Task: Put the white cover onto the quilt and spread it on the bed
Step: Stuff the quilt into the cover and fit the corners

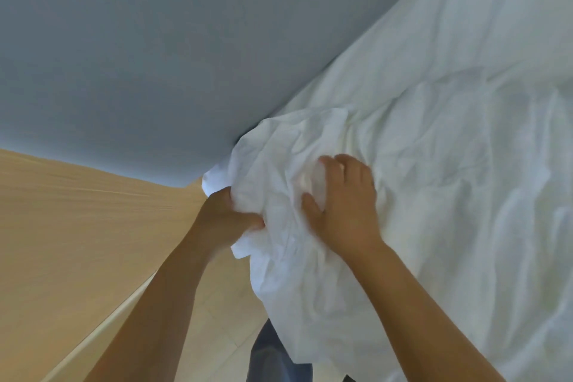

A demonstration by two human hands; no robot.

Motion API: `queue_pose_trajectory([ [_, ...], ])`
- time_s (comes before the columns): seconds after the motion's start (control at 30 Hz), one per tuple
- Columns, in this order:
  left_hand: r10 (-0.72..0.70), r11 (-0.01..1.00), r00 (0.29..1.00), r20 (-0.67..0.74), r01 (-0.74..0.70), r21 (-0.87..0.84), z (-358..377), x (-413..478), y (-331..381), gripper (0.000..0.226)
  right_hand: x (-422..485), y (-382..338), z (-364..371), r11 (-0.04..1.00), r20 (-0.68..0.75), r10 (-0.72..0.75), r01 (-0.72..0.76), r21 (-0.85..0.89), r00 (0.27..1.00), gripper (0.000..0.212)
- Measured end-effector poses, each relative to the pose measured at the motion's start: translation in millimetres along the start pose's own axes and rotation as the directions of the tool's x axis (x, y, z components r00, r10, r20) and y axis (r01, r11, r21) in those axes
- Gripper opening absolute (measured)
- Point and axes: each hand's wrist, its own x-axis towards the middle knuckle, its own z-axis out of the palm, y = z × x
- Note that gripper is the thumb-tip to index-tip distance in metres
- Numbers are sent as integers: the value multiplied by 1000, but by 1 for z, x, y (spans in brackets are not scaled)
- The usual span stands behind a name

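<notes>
The white cover [449,164] lies rumpled across the bed, filling the right half of the view, with a bunched corner hanging over the bed's near left edge. My left hand [223,214] grips that bunched corner from the left, fingers curled into the cloth. My right hand [344,205] lies on top of the same bunch, fingers curved and pressing into the fabric with the thumb dug into a fold. A thicker padded shape shows under the cover further right, which may be the quilt [465,96]; its own surface is hidden.
A blue-grey wall [155,40] runs along the bed's far side. A light wooden panel [62,226] stands at the left, with pale wooden floor [223,319] below. My leg in blue trousers [273,360] is at the bed's edge.
</notes>
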Motion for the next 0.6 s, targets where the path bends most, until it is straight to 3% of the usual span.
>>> queue_pose_trajectory([
  [0.07, 94, 993, 995, -32, -92, 70, 4, -9, 18, 27, 11, 9, -5, 984, 32, 169, -167, -56, 985, 71],
  [0.13, 242, 948, 970, -29, -230, 220, 6, -24, 31, 14, 21, 13, -18, 962, 25, 266, -267, 54, 964, 76],
  [0.2, 341, 886, 939, 40, -335, 320, 2, -46, 38, 13, 32, 7, -34, 986, -133, 63, -41, 161, 989, 72],
  [0.23, 361, 869, 928, 89, -369, 330, -3, -57, 40, 10, 40, 0, -43, 985, -167, -110, 130, 112, 980, 72],
  [0.27, 355, 870, 924, 143, -382, 311, -12, -68, 40, 6, 47, -9, -52, 956, -70, -288, 291, 41, 955, 72],
  [0.3, 334, 884, 922, 194, -378, 276, -22, -79, 40, 6, 54, -20, -61, 921, 144, -383, 390, -24, 913, 72],
  [0.33, 320, 902, 918, 236, -371, 220, -33, -91, 40, 12, 60, -28, -69, 895, 398, -380, 441, -68, 835, 72],
  [0.4, 315, 931, 910, 269, -351, 96, -53, -110, 37, 23, 73, -32, -77, 880, 742, -225, 459, -125, 632, 60],
  [0.47, 291, 951, 925, 244, -308, 32, -65, -121, 35, 28, 81, -26, -81, 898, 884, -17, 395, -191, 467, 43],
  [0.5, 271, 960, 939, 213, -281, 15, -68, -121, 33, 31, 81, -20, -82, 919, 899, 39, 339, -204, 436, 36],
  [0.53, 241, 969, 955, 170, -247, 11, -68, -118, 31, 36, 79, -14, -83, 936, 889, 45, 291, -197, 455, 30],
  [0.57, 210, 977, 969, 129, -213, 9, -67, -113, 30, 42, 76, -11, -85, 946, 846, 19, 264, -188, 533, 24],
  [0.6, 185, 983, 979, 91, -185, -4, -66, -108, 28, 46, 72, -9, -86, 950, 744, -27, 249, -189, 667, 19],
])
